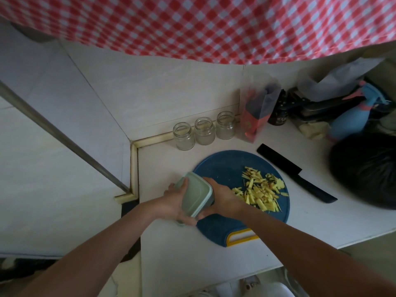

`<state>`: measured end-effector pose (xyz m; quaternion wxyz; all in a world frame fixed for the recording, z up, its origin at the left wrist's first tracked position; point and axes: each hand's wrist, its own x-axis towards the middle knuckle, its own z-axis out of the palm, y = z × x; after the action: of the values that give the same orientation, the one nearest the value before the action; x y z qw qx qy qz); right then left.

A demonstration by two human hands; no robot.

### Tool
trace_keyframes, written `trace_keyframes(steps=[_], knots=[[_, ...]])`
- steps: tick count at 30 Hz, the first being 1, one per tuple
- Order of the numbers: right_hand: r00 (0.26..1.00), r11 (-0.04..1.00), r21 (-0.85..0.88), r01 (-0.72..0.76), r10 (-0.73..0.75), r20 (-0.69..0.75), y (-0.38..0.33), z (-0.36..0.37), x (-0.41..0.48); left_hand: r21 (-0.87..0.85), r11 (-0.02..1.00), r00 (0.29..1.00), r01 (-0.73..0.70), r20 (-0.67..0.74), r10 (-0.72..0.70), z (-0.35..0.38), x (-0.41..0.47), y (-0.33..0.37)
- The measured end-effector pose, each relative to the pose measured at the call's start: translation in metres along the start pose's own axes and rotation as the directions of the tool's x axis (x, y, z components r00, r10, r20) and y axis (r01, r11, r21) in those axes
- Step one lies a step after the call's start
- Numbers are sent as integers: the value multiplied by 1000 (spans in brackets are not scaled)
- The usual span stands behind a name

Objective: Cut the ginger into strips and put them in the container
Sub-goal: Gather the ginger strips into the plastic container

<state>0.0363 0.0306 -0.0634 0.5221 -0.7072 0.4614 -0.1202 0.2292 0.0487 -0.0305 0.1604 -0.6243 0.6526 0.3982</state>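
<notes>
At left edge of board (225,166), left hand (173,200), right hand (222,200), each grip curled round container (196,196), ginger strips (259,189) beside

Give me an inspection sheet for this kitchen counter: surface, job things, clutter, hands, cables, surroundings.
Surface: white counter with a blue board on it.
Job's things: ginger strips piled on the board's right half; container tilted at its left edge; knife on the counter, right of the board.
Clutter: three open jars behind the board; spray bottle and black bag at right.
Hands: left hand and right hand both grip the container.
Cables: nothing seen.
Surroundings: tiled wall; checked cloth above.
</notes>
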Motion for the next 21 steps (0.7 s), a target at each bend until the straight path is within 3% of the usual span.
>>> trace_keyframes(steps=[14,21], knots=[[999,996,-79,-36,33,-28,6,8,7,197,980,996,-19,85,2,-2,-7,-2],[1000,981,-190,-23,19,-25,8,6,11,224,974,998,28,-64,-14,21,-3,1]])
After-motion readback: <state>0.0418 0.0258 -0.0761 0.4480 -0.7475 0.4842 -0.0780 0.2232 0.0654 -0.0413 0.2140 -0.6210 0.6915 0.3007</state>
